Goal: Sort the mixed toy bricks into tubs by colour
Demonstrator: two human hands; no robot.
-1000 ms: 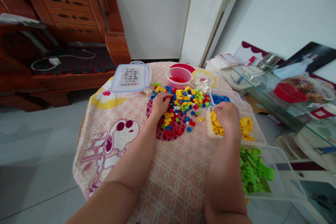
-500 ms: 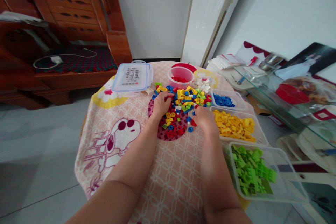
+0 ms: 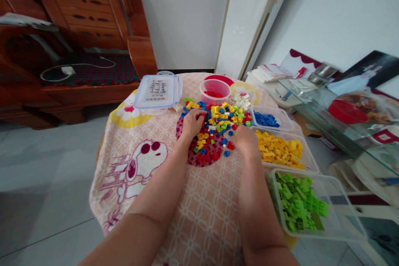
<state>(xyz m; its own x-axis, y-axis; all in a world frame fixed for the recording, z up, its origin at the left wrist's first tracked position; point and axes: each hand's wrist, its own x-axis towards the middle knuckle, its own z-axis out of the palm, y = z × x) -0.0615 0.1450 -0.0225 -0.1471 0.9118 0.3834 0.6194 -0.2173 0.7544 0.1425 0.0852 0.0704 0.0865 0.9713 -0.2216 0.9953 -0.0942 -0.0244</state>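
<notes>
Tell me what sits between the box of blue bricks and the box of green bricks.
In the head view, the box of yellow bricks lies between the blue-brick box and the green-brick box.

Bricks [image 3: 217, 112] are smooth plastic, the tablecloth [image 3: 212, 208] matt fabric.

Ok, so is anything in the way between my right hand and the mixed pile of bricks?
Nothing tall stands between your right hand and the mixed pile. Only a few loose pieces lie low in the gap, including a round blue piece and a red brick, flat on the tablecloth.
</notes>
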